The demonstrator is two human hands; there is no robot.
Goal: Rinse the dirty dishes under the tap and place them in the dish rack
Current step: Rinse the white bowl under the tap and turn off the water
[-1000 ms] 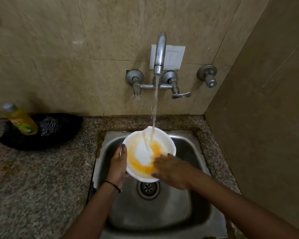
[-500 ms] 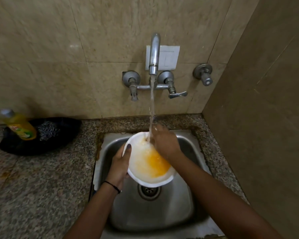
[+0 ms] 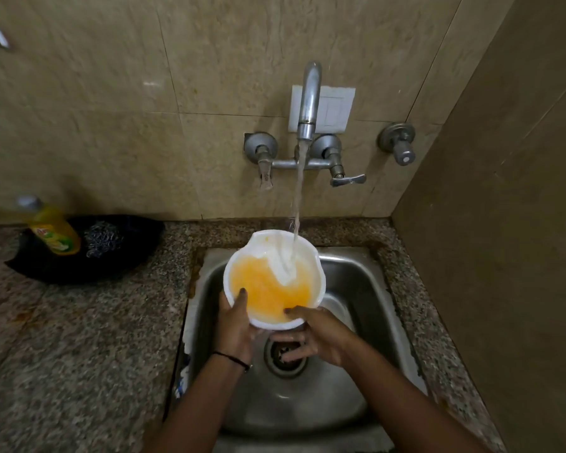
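Observation:
A white bowl [image 3: 272, 256] smeared with orange residue is held over the steel sink [image 3: 356, 322], under the tap [image 3: 308, 99]. The running water [image 3: 297, 197] lands inside the bowl at its far right, and orange water pools in it. My left hand [image 3: 234, 328] grips the bowl's near left rim, thumb inside. My right hand [image 3: 311, 335] holds the near rim from below, thumb on the edge. No dish rack is in view.
A yellow dish-soap bottle [image 3: 54, 232] and a steel scrubber [image 3: 103, 238] sit in a black tray [image 3: 79, 266] on the granite counter [image 3: 79, 338] at the left. A tiled side wall [image 3: 504, 256] closes the right. The drain [image 3: 286, 354] lies below my hands.
My right hand has left the inside of the bowl and moved to its near rim. The bowl has shifted up under the stream, and orange water has collected in it.

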